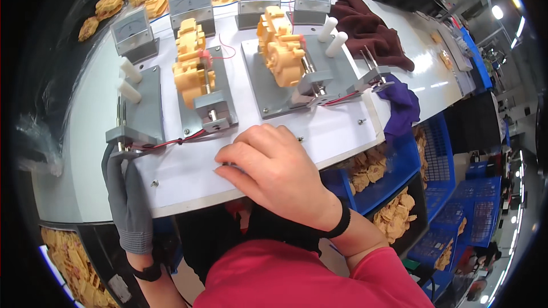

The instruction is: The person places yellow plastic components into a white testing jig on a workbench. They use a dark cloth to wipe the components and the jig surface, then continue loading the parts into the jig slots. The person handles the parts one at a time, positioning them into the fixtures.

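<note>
Yellow plastic gear housings sit clamped on a white test board while two hands rest at its near edge.

Grey metal fixture plates carry the two housings: the left housing (193, 60) stands upright on the left fixture (206, 100), the right housing (281, 44) on the right fixture (297, 80), each pressed by a small metal clamp, with thin red wires (171, 141) running along the white board (188, 171) on the bench (80, 154). The bare right hand (274, 171) lies palm down on the board's front edge, fingers curled together on nothing I can make out. The left hand (127, 199), in a grey glove, hangs at the board's left corner, fingers straight, gripping nothing. Four small panel meters (192, 4) line the far side, and blue bins (394, 177) of yellow parts stand below right.
</note>
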`<state>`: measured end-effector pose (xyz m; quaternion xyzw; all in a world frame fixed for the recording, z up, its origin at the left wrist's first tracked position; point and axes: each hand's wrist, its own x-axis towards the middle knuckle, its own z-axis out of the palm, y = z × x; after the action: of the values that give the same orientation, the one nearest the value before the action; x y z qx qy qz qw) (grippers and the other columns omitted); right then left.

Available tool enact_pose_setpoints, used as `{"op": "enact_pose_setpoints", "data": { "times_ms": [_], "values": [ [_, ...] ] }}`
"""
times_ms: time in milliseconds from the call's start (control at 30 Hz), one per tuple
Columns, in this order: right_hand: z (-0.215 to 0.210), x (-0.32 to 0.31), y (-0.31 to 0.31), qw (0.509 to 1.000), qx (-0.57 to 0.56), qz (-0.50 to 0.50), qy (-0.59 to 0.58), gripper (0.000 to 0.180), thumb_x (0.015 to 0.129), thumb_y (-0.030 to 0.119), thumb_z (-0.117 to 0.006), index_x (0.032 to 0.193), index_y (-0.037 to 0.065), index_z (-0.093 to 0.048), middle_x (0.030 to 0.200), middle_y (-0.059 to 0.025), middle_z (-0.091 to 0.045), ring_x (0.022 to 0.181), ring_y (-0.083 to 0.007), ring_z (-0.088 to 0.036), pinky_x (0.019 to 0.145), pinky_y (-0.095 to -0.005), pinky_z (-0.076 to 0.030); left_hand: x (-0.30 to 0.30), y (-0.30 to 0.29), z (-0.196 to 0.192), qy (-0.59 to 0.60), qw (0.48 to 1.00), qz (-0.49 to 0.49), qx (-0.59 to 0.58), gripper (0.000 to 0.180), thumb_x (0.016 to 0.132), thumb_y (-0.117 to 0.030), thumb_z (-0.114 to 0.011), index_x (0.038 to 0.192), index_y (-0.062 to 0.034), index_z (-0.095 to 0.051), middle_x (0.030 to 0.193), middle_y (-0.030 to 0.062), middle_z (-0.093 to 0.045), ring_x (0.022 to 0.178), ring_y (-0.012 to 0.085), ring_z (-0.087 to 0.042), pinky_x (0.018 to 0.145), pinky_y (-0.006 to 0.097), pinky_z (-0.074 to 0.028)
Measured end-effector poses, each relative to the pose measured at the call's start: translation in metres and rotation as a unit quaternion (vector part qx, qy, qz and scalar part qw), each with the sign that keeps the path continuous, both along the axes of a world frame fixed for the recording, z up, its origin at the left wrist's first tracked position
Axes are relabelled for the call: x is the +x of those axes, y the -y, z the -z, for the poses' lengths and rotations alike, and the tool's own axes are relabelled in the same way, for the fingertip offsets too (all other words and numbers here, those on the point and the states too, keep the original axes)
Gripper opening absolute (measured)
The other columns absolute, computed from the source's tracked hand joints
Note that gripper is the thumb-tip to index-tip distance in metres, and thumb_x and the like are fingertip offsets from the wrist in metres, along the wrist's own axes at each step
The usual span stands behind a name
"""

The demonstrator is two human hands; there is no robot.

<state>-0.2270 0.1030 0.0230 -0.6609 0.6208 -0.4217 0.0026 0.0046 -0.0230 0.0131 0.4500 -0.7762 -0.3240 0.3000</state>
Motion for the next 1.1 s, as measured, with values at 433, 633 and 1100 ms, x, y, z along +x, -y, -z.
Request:
{"op": "enact_pose_setpoints", "data": {
  "times_ms": [433,633,1100],
  "values": [
    [0.002,0.001,-0.001,0.999,-0.020,0.006,-0.035,0.014,0.079,0.012,-0.078,0.086,0.012,-0.065,0.083,-0.0005,-0.058,0.077,-0.0214,-0.058,0.068,-0.0356,-0.041,-0.003,0.000,0.002,-0.023,1.000,0.002,-0.014,0.029,0.102,-0.007,-0.043,0.128,0.0020,-0.053,0.140,0.0160,-0.050,0.132,0.0264,-0.046,0.114,0.036,-0.031],
    [0.004,0.001,0.000,0.998,-0.049,0.011,-0.041,0.013,0.080,0.011,-0.077,0.085,0.011,-0.065,0.081,-0.0023,-0.058,0.077,-0.0225,-0.058,0.069,-0.0357,-0.042,-0.003,0.006,0.008,-0.029,0.998,0.028,-0.055,0.032,0.102,-0.007,-0.044,0.132,0.0020,-0.052,0.139,0.0163,-0.051,0.131,0.0265,-0.048,0.113,0.036,-0.034],
    [-0.004,0.002,-0.004,0.970,-0.093,-0.002,0.224,0.051,0.087,0.019,-0.076,0.128,0.005,-0.049,0.105,-0.0117,-0.058,0.085,-0.0220,-0.058,0.078,-0.0347,-0.050,-0.023,0.007,-0.109,-0.063,0.983,0.139,-0.101,0.046,0.100,-0.012,-0.052,0.145,-0.0024,-0.047,0.141,0.0173,-0.051,0.133,0.0234,-0.048,0.108,0.036,-0.040]
  ]
}}
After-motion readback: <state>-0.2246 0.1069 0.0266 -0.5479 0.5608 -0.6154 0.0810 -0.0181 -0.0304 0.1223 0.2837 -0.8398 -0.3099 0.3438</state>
